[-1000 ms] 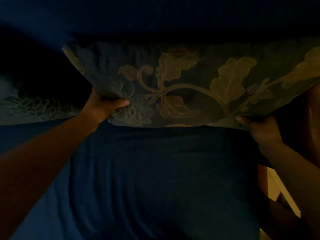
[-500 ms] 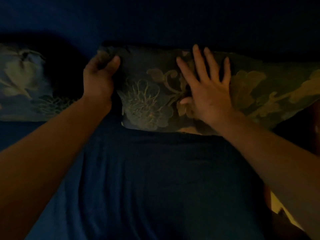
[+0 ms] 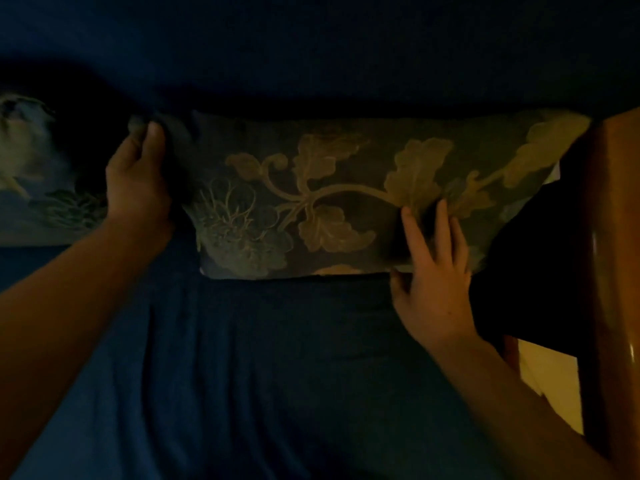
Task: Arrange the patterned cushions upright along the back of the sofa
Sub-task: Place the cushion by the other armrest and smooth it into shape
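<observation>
A dark cushion with a pale leaf and vine pattern [image 3: 332,188] stands on its long edge against the back of the blue sofa [image 3: 311,46]. My left hand [image 3: 138,181] pinches the cushion's upper left corner between thumb and fingers. My right hand [image 3: 433,271] lies with fingers spread on the cushion's lower right face, thumb at its bottom edge. A second patterned cushion [image 3: 31,174] leans against the sofa back at the far left, partly cut off by the frame edge.
The blue sofa seat [image 3: 277,375] stretches in front of the cushions, its cover wrinkled. A brown wooden armrest [image 3: 613,271] rises at the right edge. Pale floor [image 3: 550,382] shows beside it. The scene is dim.
My right hand has slid from the cushion's middle down to its lower right edge. My left hand has moved up to the upper left corner. The cushion now stands straighter against the back.
</observation>
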